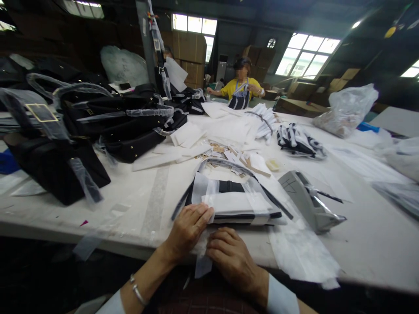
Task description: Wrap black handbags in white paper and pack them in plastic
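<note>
A flat black handbag [229,205] wrapped in white paper and clear film lies at the near edge of the white table [137,196]. My left hand [188,229] rests on the bag's near left corner, fingers curled down onto the white wrapping. Just right of it, my right hand [231,257] is closed, pinching a strip of white paper [202,261] that hangs over the table's edge. Both hands almost touch each other.
Black handbags [108,117] in film are piled at the left. A grey tape dispenser [307,203] stands right of the bag. White paper sheets [225,126], striped bags [299,139] and a plastic sack [348,109] lie farther back. A person in yellow [242,89] works across the table.
</note>
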A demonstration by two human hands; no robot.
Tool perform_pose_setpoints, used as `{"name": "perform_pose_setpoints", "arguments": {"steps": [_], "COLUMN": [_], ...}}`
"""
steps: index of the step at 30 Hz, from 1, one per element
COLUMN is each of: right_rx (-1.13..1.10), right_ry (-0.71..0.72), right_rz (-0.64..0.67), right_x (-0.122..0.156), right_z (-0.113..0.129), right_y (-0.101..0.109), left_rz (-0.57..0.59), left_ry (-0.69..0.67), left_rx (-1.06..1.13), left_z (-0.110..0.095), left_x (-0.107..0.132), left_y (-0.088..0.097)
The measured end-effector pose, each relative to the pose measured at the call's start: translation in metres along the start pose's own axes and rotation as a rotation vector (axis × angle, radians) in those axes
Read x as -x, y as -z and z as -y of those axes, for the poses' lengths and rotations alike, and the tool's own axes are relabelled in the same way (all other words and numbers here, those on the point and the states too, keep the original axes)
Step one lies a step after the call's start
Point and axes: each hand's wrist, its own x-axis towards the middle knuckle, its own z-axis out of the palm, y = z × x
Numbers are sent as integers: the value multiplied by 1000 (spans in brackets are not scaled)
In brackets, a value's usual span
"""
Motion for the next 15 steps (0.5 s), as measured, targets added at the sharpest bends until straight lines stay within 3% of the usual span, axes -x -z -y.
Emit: {"name": "perform_pose_setpoints", "arguments": {"steps": [3,7,12,15], "right_rx": [-121,-14,-6,-7], "right_ry": [-19,-18,40,22], "right_rz": [-85,-46,-9,-35], "right_x": [-3,-6,-15,-15], "right_z": [-8,-18,-23,-25], "right_y": [21,52,47,39], "left_rz": [39,67,8,-4], "left_ry": [-19,-14,3,69], "left_rx": [-40,-115,-152,-53], "left_z": [-9,-16,-21,-22], "left_x": [-1,1,5,5], "left_y": [-1,-4,-10,-11]}}
